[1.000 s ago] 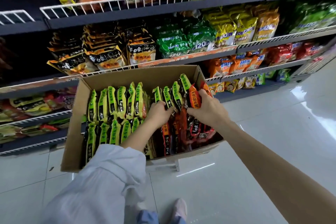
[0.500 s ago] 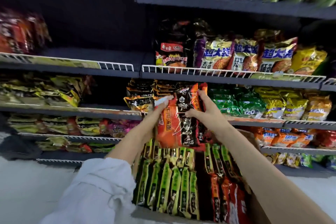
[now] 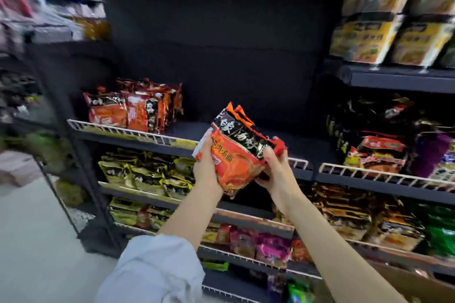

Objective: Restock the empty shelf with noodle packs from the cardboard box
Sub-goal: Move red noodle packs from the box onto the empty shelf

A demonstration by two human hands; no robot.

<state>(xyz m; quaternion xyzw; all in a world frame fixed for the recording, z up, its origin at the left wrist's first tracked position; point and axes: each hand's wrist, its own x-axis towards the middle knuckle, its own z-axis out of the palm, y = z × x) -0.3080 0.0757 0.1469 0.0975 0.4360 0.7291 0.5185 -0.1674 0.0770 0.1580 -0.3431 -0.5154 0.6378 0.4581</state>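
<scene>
Between both hands I hold a small stack of orange-and-black noodle packs (image 3: 240,150), tilted, in front of the dark shelf (image 3: 197,130) with the white wire rail. My left hand (image 3: 205,170) grips the stack's left side and my right hand (image 3: 275,172) grips its right and underside. Matching orange packs (image 3: 135,108) stand in a row at the left end of this shelf; the shelf's middle behind the stack is bare. Only a brown corner of the cardboard box (image 3: 403,280) shows at the bottom right.
Yellow-black packs (image 3: 147,174) fill the shelf below, pink and green ones lower down. Dark and purple packs (image 3: 384,145) crowd the neighbouring shelf to the right, with yellow boxed packs (image 3: 384,19) above them. Pale floor lies at the left. The left edge of the view is blurred.
Both hands lifted the orange packs out of the box and up to the upper shelf. The view swung up and left, so the box has dropped almost out of sight.
</scene>
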